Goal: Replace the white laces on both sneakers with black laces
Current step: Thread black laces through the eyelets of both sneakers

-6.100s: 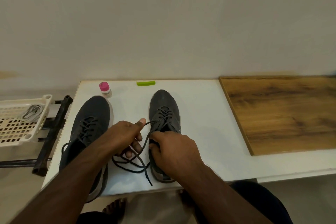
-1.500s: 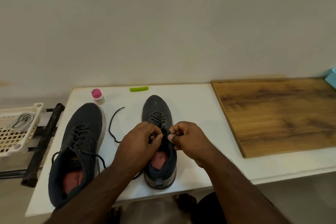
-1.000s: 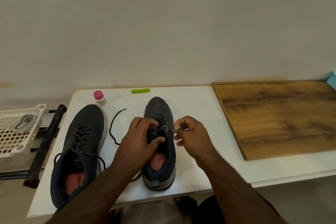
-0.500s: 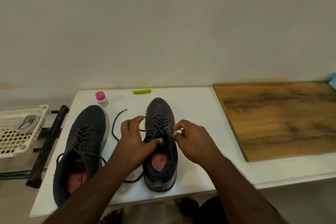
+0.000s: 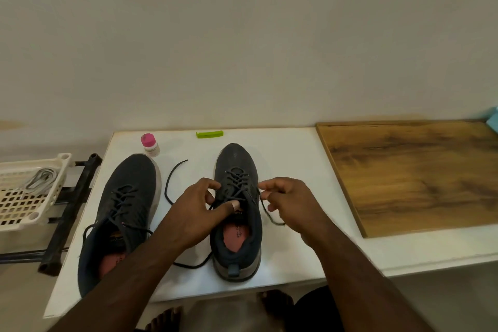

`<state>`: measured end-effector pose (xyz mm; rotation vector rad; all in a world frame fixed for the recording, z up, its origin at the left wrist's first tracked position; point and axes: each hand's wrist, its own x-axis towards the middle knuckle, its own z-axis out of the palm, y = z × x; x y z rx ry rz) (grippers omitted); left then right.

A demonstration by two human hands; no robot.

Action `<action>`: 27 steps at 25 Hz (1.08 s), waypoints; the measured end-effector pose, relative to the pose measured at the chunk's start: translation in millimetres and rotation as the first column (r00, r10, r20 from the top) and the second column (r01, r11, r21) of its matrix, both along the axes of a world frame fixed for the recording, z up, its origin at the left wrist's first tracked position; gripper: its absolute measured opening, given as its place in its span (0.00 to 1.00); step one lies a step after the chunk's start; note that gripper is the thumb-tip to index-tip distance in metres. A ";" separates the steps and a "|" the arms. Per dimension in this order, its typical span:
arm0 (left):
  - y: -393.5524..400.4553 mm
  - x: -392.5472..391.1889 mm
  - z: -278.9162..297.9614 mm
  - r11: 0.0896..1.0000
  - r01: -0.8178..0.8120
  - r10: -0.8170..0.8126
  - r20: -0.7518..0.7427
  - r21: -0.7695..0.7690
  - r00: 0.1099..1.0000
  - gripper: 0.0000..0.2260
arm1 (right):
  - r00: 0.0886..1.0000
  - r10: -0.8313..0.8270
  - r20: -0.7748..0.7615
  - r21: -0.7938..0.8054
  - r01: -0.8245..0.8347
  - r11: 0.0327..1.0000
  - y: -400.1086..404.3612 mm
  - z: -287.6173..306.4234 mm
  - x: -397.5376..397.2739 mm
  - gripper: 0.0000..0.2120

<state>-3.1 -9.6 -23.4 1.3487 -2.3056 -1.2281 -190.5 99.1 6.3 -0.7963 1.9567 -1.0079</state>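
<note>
Since 0.5 s ago the right hand (image 5: 289, 203) has drawn its lace (image 5: 265, 210) end out to the right, pinched narrowly. On the table (image 5: 291, 159), the left hand (image 5: 200, 209) steadies the right sneaker (image 5: 238, 213), thumb pressing the tongue so the lace can tighten; its fingertips' grip I cannot tell. Both sneakers' near eyelets are hidden by arms; white laces (image 5: 40, 179) lie in the left basket (image 5: 24, 194).

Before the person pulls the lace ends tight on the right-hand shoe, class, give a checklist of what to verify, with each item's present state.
1. Black lace crisscrossed through the right dark grey sneaker: ok.
2. Left hand pressing that sneaker's tongue: ok.
3. Right hand pinching the right black lace end: ok.
4. Left black lace end held: not ok, loose on the white table.
5. Top eyelets threaded: cannot tell, hands hide them.
6. White laces set aside in the cream plastic basket: ok.
</note>
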 end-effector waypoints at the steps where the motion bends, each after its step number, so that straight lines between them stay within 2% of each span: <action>1: -1.5 2.0 1.5 1.000 -0.007 0.007 -0.013 0.021 1.000 0.18 | 0.999 0.034 0.025 -0.005 -0.034 0.999 -0.4 -1.0 1.4 0.10; 4: -4.7 5.5 3.0 0.999 0.007 -0.004 -0.063 0.036 0.998 0.13 | 0.994 0.097 -0.048 -0.014 -0.098 0.995 0.5 -4.1 3.4 0.04; 9: -10.2 10.1 3.7 0.991 0.107 -0.101 -0.078 0.077 0.992 0.02 | 0.971 0.137 -0.197 -0.049 -0.149 0.988 -2.7 -14.1 3.6 0.03; 12: -11.4 13.6 4.9 0.989 0.137 -0.133 -0.074 0.049 0.988 0.07 | 0.917 0.185 -0.354 0.018 -0.191 0.981 -4.5 -17.7 4.7 0.06; 16: -13.2 13.7 9.1 0.996 0.092 -0.091 -0.076 0.020 0.993 0.09 | 0.816 0.280 -0.505 0.217 -0.193 0.957 -2.4 -20.6 -2.4 0.11; 18: -13.5 13.3 11.0 0.998 0.058 -0.058 -0.078 0.003 0.995 0.09 | 0.846 0.230 -0.481 0.142 -0.184 0.973 -2.4 -19.5 -4.6 0.10; 21: -8.1 10.2 11.2 0.996 0.091 -0.090 -0.092 0.002 0.992 0.05 | 0.912 0.253 -0.322 0.018 -0.262 0.965 -5.2 -17.4 1.7 0.10; 24: -8.4 8.6 9.1 0.993 0.111 -0.113 -0.063 -0.027 0.992 0.05 | 0.897 0.254 -0.361 0.057 -0.251 0.966 -5.2 -17.4 0.5 0.09; 27: -11.3 9.0 7.8 0.988 0.128 -0.131 -0.023 -0.089 0.991 0.08 | 0.793 0.323 -0.517 0.248 -0.222 0.943 -2.9 -18.3 -1.4 0.11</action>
